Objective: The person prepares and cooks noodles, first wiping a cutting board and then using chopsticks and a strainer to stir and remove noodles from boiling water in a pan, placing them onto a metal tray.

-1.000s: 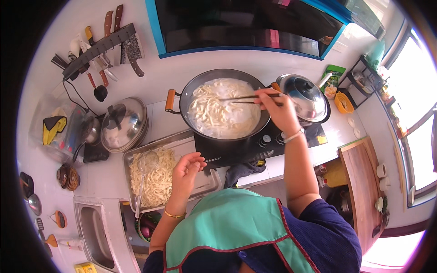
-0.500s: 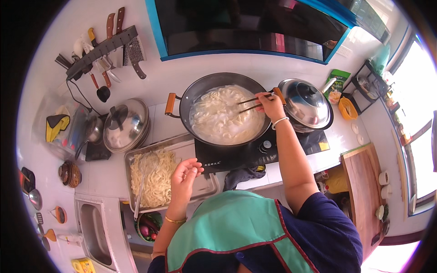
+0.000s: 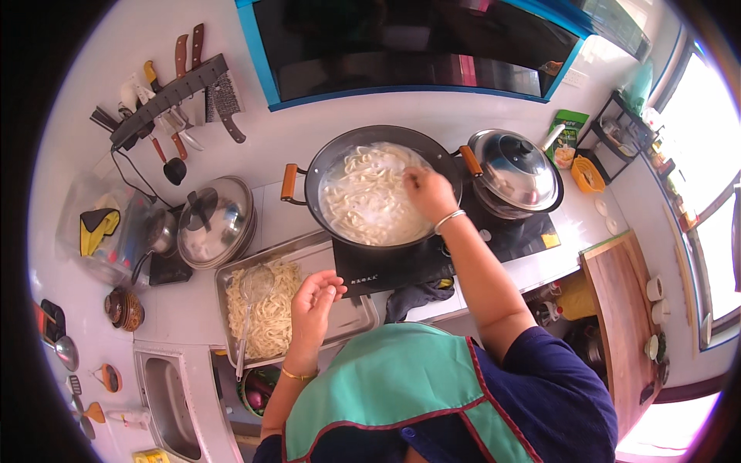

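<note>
Over the wok, the right hand bunches above pale noodles, its pinch impossible to tell; the left hand hangs loosely half-spread beside the tray.

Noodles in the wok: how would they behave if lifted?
The noodles would probably droop: strands curve loosely. They're likely slippery, sitting in cloudy liquid inside the wok. Lifting some may drag neighbours along, as strands overlap.

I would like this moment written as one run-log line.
left hand: near metal tray, nothing visibly held | right hand: over noodles in wok, grip hidden | strainer: on tray noodles | lidded pot: right of wok
</note>
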`<state>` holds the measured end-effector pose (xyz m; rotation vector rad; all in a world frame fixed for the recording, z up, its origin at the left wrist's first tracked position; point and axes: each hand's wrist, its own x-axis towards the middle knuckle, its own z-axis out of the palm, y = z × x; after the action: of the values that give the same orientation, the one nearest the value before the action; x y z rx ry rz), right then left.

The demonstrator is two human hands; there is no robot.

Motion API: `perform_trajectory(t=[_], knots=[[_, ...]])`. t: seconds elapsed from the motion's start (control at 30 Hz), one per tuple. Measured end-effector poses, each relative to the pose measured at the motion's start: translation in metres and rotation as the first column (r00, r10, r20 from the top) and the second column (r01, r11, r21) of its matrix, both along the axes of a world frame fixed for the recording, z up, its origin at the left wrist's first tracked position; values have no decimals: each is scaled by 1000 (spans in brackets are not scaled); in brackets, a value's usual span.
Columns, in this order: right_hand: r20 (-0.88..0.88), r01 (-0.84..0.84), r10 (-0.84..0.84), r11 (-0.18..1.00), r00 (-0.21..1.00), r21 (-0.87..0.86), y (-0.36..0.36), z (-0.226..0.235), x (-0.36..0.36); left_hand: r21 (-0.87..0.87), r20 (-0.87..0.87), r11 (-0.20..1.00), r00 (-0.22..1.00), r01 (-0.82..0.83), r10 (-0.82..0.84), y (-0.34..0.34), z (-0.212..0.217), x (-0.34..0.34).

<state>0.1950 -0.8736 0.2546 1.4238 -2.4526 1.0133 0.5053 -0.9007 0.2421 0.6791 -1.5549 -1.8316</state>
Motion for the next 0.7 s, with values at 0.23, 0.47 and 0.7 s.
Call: perform_trajectory(t=[0.23, 0.47, 0.7], knots=[[-27, -174, 178, 979, 984, 106, -32, -9, 75, 28, -19, 998, 998, -61, 61, -5, -9, 32], [4, -334, 338, 932, 941, -140, -5, 35, 110, 31, -5, 999, 999, -39, 39, -7, -9, 42], [43, -153, 221, 790, 974, -593, 99, 104, 100, 32, -6, 997, 997, 74, -74, 3, -13, 25]])
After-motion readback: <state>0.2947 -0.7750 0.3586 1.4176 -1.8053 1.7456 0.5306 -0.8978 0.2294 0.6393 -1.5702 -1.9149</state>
